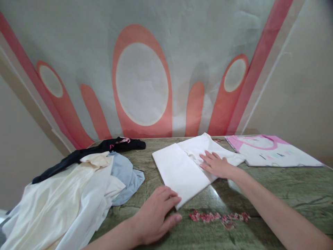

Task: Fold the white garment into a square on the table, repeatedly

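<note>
In the middle of the table lies a white shirt (177,166), partly folded, with a smooth flat panel on the left and a looser, wrinkled part on the right. My left hand (158,213) is at the near left corner of that panel, fingers stretched and touching its edge, thumb out to the side. Farther right, my right hand (215,164) rests flat on the wrinkled part, its fingers spread. Neither hand grips the cloth.
A heap of cream and white clothes (67,194) lies at the left, with a light blue garment (127,177) and a black garment (85,154). A folded pink and white shirt (270,151) lies at the far right. The wood-patterned table (291,198) meets a painted wall (179,52).
</note>
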The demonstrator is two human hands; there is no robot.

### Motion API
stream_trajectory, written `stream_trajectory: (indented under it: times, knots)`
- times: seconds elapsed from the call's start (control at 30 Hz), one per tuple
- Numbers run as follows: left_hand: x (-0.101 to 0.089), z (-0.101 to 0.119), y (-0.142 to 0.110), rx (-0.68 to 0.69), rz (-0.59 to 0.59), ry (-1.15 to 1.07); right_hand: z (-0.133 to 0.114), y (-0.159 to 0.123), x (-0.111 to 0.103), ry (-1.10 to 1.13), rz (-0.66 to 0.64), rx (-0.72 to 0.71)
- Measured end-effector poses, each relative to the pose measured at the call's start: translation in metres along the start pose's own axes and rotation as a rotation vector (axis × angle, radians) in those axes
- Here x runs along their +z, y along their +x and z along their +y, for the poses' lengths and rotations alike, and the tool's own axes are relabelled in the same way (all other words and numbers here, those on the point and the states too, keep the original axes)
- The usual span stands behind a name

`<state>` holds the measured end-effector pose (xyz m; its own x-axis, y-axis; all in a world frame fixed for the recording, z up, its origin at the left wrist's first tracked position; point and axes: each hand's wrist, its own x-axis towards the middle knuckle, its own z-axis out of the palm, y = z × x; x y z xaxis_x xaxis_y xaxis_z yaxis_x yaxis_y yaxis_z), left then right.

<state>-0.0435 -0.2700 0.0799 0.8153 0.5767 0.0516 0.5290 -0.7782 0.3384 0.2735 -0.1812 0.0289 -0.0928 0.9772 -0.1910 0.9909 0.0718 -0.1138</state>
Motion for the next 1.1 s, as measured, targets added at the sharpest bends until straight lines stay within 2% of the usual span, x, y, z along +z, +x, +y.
stream_trajectory:
  times: [0.1, 0.23, 0.37, 0.47, 0.6, 0.7, 0.9, 1.1]
  knots:
    - [0.0, 0.0, -0.002, 0.061, -0.064, -0.004, 0.005, 0.006, 0.002, 0.026, 0.043, -0.047]
    - [0.007, -0.029, 0.001, -0.022, -0.021, 0.081, 0.0, 0.007, 0.002, 0.031, 0.132, -0.021]
    - [0.013, -0.059, 0.004, -0.127, 0.033, 0.154, -0.023, 0.0, 0.002, 0.065, 0.157, 0.085]
    - [0.016, -0.066, 0.004, -0.137, 0.029, 0.189, -0.047, -0.012, 0.007, 0.09, 0.137, 0.097]
    - [0.016, -0.062, 0.005, -0.117, 0.043, 0.208, -0.074, -0.026, 0.018, 0.039, 0.114, 0.02]
    - [0.014, -0.057, 0.006, -0.117, 0.061, 0.21, -0.081, -0.032, 0.021, 0.002, 0.099, -0.009]
    - [0.012, -0.046, 0.008, -0.152, 0.055, 0.243, -0.073, -0.032, 0.012, 0.008, 0.022, -0.055]
    - [0.012, -0.015, 0.002, -0.141, 0.002, 0.231, -0.045, -0.026, -0.002, 0.054, -0.071, -0.188]
